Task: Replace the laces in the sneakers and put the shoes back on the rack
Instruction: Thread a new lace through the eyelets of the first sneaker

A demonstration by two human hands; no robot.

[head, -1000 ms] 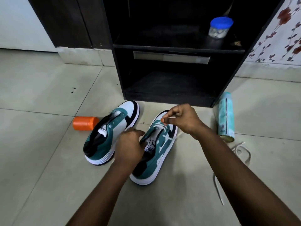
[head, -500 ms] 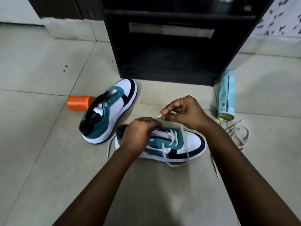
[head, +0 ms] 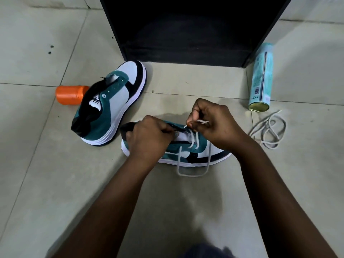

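Item 1: near sneaker (head: pixel 195 152), teal, white and black, lying across the tiled floor (head: pixel 37 164) at centre, toe to the right, partly laced. A white lace (head: pixel 193 173) runs through its eyelets and hangs in a loop over the near sole edge onto the floor.

Item 2: left hand (head: pixel 149 138), grip curled closed over the collar and tongue area of the near sneaker, holding it in place.

Item 3: right hand (head: pixel 212 121), grip closed, thumb and forefinger pinching the lace tip just above the eyelets; the other fingers are curled in.

Item 4: second sneaker (head: pixel 111 107), same colours, unlaced, upright to the left and farther off, toe pointing toward the rack.

Item 5: dark shoe rack (head: pixel 186 54), far centre, bottom shelf open toward the viewer.

Item 6: loose white lace (head: pixel 270 130), coiled on the floor at right, apart from both sneakers.

Item 7: pale blue spray can (head: pixel 261 79), lying on its side right of the rack.

Item 8: orange container (head: pixel 69 94), lying on its side, partly behind the second sneaker.
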